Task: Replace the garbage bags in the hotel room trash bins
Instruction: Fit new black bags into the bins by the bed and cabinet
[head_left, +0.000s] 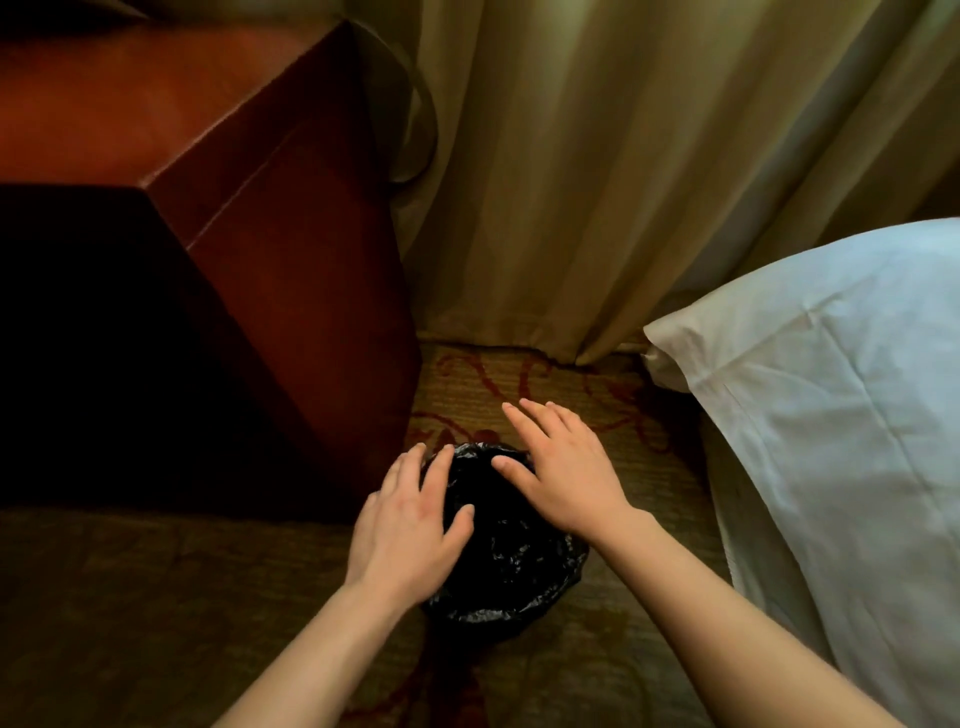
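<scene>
Left hand (410, 525) hovers flat over the left rim of the bin (540, 605), fingers loosely spread and holding nothing, with a wooden cabinet (291, 249) off to its left. Just below and between both hands sits the round bin, mouth up, no long side, lined by a black bag (511, 540) folded over the rim. Right hand (563, 480), flat and empty too, covers the far right rim, so I'd call both equally near the bag's edge.

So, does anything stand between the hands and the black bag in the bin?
Nothing visible does. The left hand and the right hand are spread directly over the black bag; the wooden cabinet and the pillow stand off to the sides.
</scene>
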